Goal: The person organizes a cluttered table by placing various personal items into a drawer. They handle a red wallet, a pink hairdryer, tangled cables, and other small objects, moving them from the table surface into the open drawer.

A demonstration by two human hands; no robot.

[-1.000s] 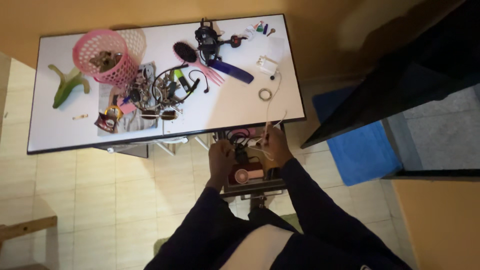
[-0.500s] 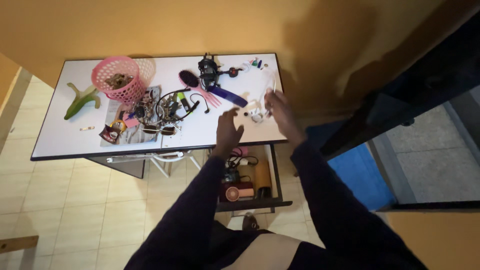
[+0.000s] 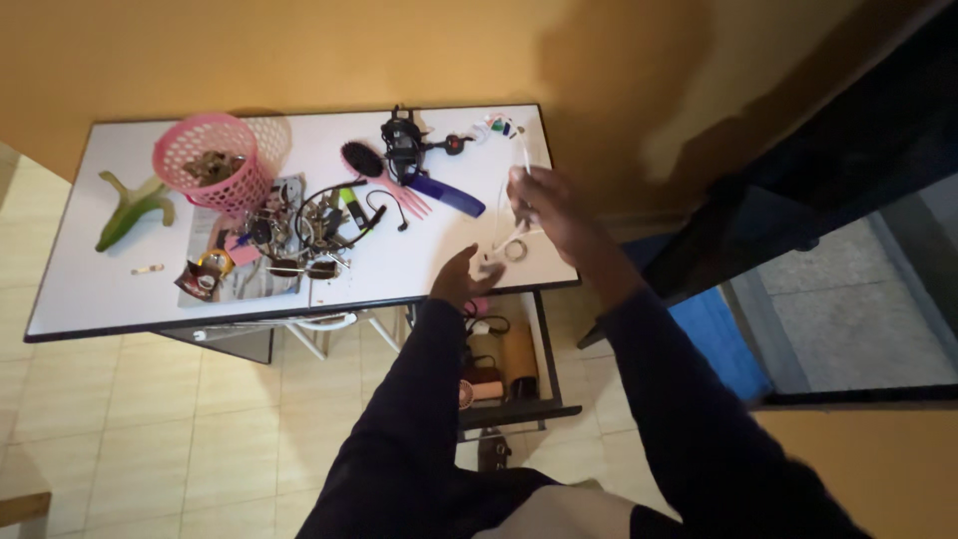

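**Both hands on a white cable over the counter**

Clearly, our right hand point(image 3: 539, 200) is raised above the right end of the white counter point(image 3: 90, 289), fingers closed around a thin white cable point(image 3: 525, 160) that runs up from it and down toward a small coiled loop point(image 3: 515, 250) lying on the surface. Our left hand point(image 3: 461, 279) rests at the counter's front edge, fingers curled near the cable's lower end; whether it grips the cable we cannot tell. Just left of the right hand lie a purple comb point(image 3: 446, 195) and a pink comb point(image 3: 411, 203). Farther left, a pink basket point(image 3: 205, 160) stands beside a tangle of dark cords point(image 3: 309, 225). Below the counter, a drawer point(image 3: 544, 349) stands open.
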